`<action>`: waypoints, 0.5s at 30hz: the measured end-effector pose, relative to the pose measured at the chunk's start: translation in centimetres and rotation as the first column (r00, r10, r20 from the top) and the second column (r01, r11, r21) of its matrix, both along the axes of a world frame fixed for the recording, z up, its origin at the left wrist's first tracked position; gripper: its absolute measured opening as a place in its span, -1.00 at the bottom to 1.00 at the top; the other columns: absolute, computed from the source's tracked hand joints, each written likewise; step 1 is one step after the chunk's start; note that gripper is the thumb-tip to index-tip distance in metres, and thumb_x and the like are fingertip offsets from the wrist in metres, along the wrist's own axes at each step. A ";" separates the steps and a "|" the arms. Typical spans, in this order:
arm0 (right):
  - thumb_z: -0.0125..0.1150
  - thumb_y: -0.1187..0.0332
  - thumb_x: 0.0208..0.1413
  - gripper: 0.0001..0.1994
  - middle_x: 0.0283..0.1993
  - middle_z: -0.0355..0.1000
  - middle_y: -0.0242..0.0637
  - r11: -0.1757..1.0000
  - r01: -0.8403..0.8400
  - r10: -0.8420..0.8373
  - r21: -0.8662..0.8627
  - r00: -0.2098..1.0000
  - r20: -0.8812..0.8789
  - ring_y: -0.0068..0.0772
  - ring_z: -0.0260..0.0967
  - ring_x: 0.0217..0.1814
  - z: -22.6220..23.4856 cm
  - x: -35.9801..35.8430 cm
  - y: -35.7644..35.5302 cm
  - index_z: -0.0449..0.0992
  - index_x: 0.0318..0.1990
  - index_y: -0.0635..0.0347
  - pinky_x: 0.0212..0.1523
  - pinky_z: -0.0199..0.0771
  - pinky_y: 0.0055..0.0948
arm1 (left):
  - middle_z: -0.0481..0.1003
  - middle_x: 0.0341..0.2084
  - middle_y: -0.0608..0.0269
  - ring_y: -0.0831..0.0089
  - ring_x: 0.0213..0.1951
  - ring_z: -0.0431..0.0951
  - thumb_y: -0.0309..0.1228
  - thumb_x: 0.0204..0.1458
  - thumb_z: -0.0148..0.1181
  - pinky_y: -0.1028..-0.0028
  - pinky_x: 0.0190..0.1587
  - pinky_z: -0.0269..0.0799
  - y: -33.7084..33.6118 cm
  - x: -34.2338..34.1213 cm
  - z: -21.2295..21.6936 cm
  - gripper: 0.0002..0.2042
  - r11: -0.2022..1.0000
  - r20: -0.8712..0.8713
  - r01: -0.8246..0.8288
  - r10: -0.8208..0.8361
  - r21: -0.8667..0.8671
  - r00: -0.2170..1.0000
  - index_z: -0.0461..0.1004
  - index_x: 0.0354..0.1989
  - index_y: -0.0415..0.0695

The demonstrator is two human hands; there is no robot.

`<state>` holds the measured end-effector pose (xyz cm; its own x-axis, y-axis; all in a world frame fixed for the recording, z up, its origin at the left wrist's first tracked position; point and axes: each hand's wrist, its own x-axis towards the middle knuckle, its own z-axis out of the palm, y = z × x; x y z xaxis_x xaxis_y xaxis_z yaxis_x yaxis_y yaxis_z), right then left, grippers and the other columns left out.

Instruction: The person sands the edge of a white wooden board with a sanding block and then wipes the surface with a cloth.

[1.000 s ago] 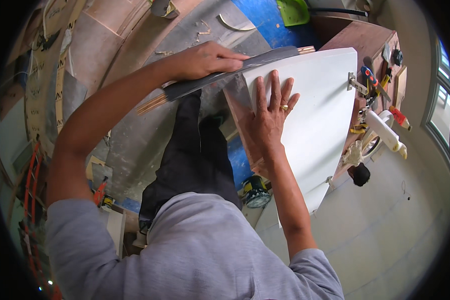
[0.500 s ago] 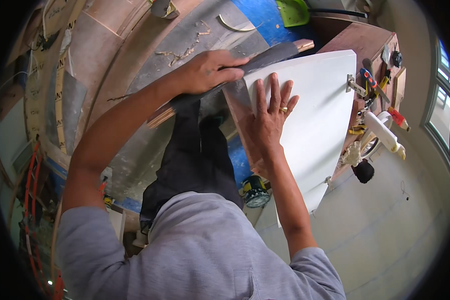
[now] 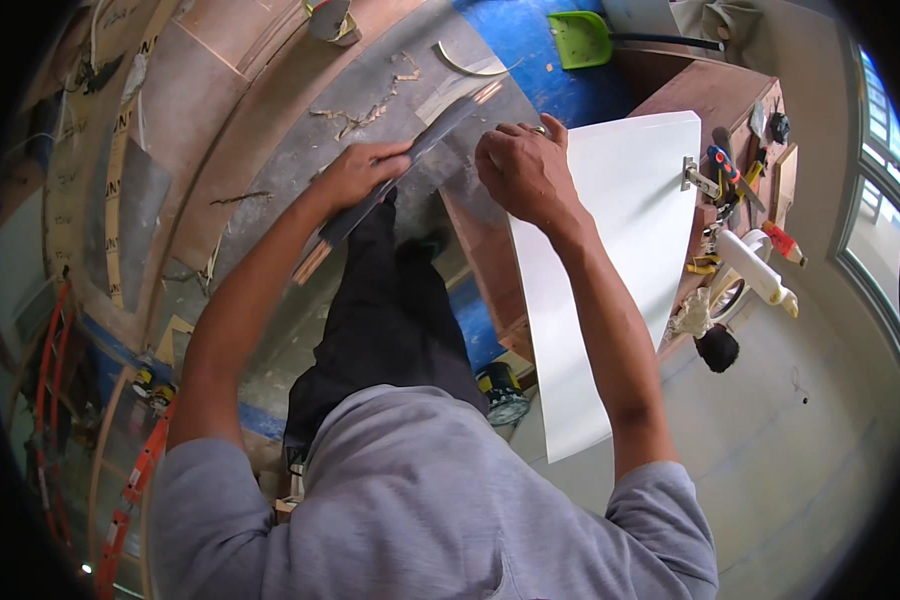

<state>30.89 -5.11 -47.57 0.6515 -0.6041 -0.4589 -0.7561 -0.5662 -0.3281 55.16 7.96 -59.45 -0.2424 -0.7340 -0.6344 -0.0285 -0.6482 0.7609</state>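
A long sanding block, a wooden strip wrapped in dark grey sandpaper with bare wood at both ends, slants in front of me. My left hand is closed around its middle, apart from the white cabinet door. That door lies along my right side, with a metal hinge on its far edge. Over the door's upper left corner is my right hand, its fingers curled inward and a ring on one. What those fingers hold, if anything, is hidden beneath the hand.
A wooden cabinet supports the door; hand tools, a white roll and a brush crowd its right side. A paint bucket stands by my legs. Further off are a green dustpan and an orange ladder.
My left hand has drawn the sanding block left, off the door's edge. My right hand, flat on the door before, has moved up and left and curled its fingers.
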 end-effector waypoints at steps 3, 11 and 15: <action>0.30 0.24 0.19 -0.86 -0.14 0.68 -0.37 0.971 0.071 -0.061 0.230 0.997 -0.048 -0.25 0.60 -0.06 0.8 0.9 -1.3 0.72 -0.23 0.00 0.48 0.00 0.13 | 0.58 -0.35 0.38 0.65 -0.44 0.51 -0.24 0.33 0.26 0.54 -0.34 0.49 4.7 -0.4 0.9 -0.53 0.997 0.047 -0.057 0.054 0.056 0.997 0.49 0.36 -0.14; 0.23 0.55 0.30 -0.78 -0.13 0.70 -0.25 0.724 0.621 -0.632 0.301 0.423 0.650 -0.42 0.62 -0.07 0.4 -2.8 -2.1 0.65 0.05 0.22 0.09 0.51 -0.48 | 0.61 -0.18 0.24 0.57 -0.21 0.53 -0.26 0.27 0.37 0.50 -0.15 0.48 6.6 -4.4 5.5 -0.50 0.934 0.011 -0.358 0.358 -0.011 0.934 0.50 0.33 -0.21; 0.30 0.49 0.22 -0.63 0.30 0.52 -0.14 0.752 0.586 -0.340 -0.303 0.738 0.583 0.00 0.39 0.40 -0.8 -7.4 2.2 0.59 0.18 0.12 0.40 0.28 -0.08 | 0.57 -0.19 0.16 0.45 -0.23 0.55 -0.32 0.24 0.37 0.44 -0.24 0.50 3.8 -5.1 8.4 -0.52 0.825 0.270 -0.130 0.324 -0.550 0.907 0.52 0.31 -0.20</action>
